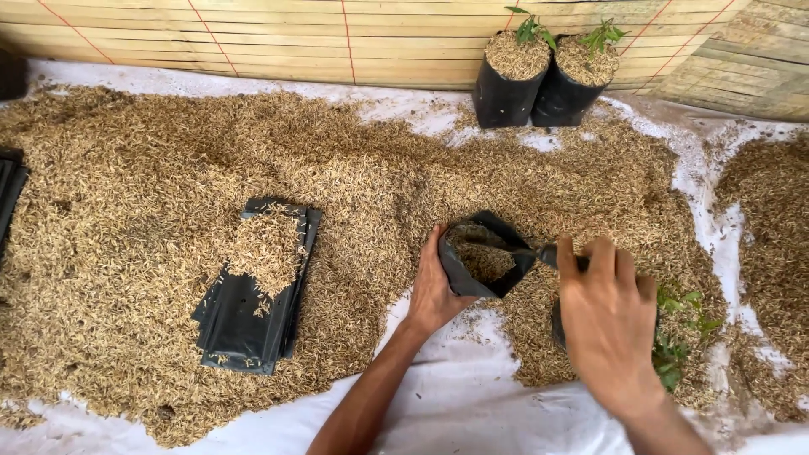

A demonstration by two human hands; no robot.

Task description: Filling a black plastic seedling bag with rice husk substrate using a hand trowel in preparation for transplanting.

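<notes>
My left hand [434,286] grips the near rim of a black plastic nursery bag [472,278], holding its mouth open. The bag is partly filled with rice husks [484,259]. My right hand [605,316] is shut on the dark handle of a small scoop [539,253] whose tip reaches into the bag's mouth. Loose husks [168,211] cover the white sheet all around both hands.
A stack of flat empty black bags [244,324] lies to the left with husks piled on it. Two filled bags with green seedlings [539,80] stand against the bamboo wall [253,38]. Loose green seedlings [678,329] lie by my right hand.
</notes>
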